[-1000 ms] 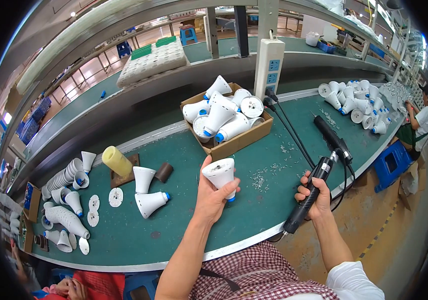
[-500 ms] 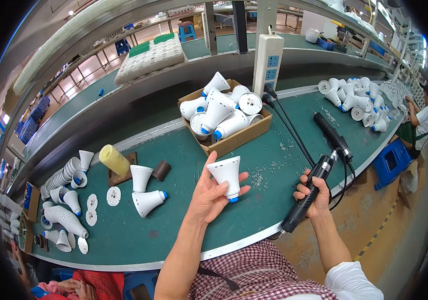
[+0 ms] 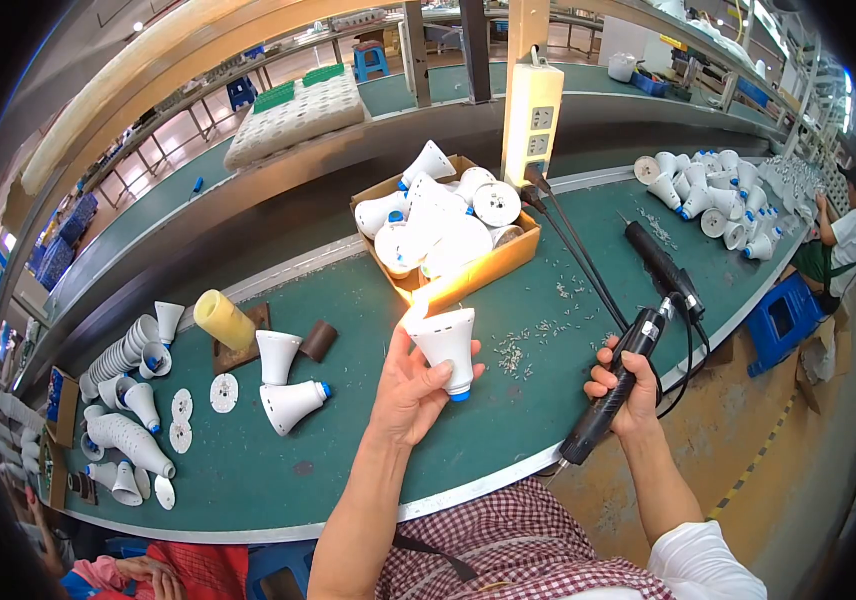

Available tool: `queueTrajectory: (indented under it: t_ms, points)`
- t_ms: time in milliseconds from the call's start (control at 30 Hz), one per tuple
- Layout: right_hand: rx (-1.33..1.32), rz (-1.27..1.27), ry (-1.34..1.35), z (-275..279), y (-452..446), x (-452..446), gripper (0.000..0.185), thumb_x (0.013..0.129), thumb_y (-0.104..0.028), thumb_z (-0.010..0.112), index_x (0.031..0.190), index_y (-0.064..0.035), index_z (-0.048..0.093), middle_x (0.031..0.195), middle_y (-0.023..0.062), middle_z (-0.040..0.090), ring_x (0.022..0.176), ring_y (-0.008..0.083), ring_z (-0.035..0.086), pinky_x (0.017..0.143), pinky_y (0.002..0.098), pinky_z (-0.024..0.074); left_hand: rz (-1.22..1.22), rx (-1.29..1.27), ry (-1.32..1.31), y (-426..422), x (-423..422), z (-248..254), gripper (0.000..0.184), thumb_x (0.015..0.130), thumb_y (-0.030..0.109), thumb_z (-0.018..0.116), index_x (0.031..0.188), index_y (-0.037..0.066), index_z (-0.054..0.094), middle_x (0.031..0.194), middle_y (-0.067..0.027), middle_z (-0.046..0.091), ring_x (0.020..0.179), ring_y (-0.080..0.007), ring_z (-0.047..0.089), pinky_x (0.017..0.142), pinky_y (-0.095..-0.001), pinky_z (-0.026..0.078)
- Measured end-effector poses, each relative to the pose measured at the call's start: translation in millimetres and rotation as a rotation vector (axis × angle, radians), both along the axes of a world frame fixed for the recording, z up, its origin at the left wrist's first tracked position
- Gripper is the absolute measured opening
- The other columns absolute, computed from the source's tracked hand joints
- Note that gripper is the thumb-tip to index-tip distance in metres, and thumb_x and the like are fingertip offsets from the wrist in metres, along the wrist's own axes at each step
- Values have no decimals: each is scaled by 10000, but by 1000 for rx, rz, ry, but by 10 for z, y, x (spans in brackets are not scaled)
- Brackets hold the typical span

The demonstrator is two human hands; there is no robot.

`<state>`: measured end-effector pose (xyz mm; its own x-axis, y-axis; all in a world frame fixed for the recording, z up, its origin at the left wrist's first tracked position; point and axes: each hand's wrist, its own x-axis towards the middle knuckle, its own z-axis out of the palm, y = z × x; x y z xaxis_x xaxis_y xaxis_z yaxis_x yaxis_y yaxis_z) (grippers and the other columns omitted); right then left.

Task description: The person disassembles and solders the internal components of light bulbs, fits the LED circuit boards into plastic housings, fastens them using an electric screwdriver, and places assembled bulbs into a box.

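Observation:
My left hand (image 3: 410, 388) is closed round a white flared LED bulb housing (image 3: 443, 345), its wide end up and its blue tip down. A bright yellow-white glare covers the upper fingers and part of the box behind. In my right hand (image 3: 628, 392) is a black electric screwdriver (image 3: 603, 410), held apart from the housing, its bit end pointing down and left past the bench edge. Behind my left hand stands a cardboard box (image 3: 483, 283) heaped with similar housings. To its left, two more white housings (image 3: 294, 405) lie on the green bench.
A second black screwdriver (image 3: 660, 262) lies at the right, with cables running to a power strip (image 3: 533, 125). Loose screws (image 3: 516, 352) are scattered nearby. White discs (image 3: 224, 393), a yellow roll (image 3: 224, 320) and stacked housings (image 3: 133, 445) sit left. A co-worker (image 3: 853, 235) sits far right.
A bright glare has appeared over the box and my left fingertips, tinting the frame and power strip yellow. My left hand and the housing shifted slightly left; the right hand barely moved.

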<state>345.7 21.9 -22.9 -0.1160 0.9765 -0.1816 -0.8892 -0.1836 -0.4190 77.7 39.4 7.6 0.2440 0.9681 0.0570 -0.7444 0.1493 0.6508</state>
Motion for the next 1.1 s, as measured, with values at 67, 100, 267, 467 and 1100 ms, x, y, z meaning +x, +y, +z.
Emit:
queueTrajectory:
  t_ms: [67,100,267,467,1100]
  points:
    - [-2,-2,6,4,-2,-3,220,760,-100,570,973,-94,516,813,60,547,566,142,481,528,311,430,15,-38,3,-10,0,28,741,726,-50,616,1332,141,235,1217,-164,426,1055,-335,514,852,-485,479]
    - [0,1,7,1,0,-3,222,760,-100,570,975,-94,515,814,61,548,567,143,483,529,312,431,11,-38,6,-15,-3,37,741,726,-50,616,1332,141,235,1217,-164,426,1055,-335,514,852,-485,479]
    - [12,-12,13,-7,-8,-1,231,758,-100,573,981,-90,513,818,64,550,568,149,488,531,317,434,114,-1,142,-13,-47,263,780,682,-36,657,1326,144,256,1211,-159,439,1028,-316,531,834,-461,500]
    - [-7,4,40,-1,-30,0,258,750,-87,571,999,-97,505,825,72,552,583,166,505,542,336,438,241,231,476,554,-272,926,760,707,23,655,1341,105,243,1175,-187,480,998,-310,545,786,-412,516]
    - [25,18,59,-19,-20,18,294,757,-56,533,1046,-90,497,851,88,560,586,181,528,558,354,455,103,777,1692,2413,37,1237,552,628,-65,538,1140,140,520,1055,-132,481,939,-274,538,839,-333,437]
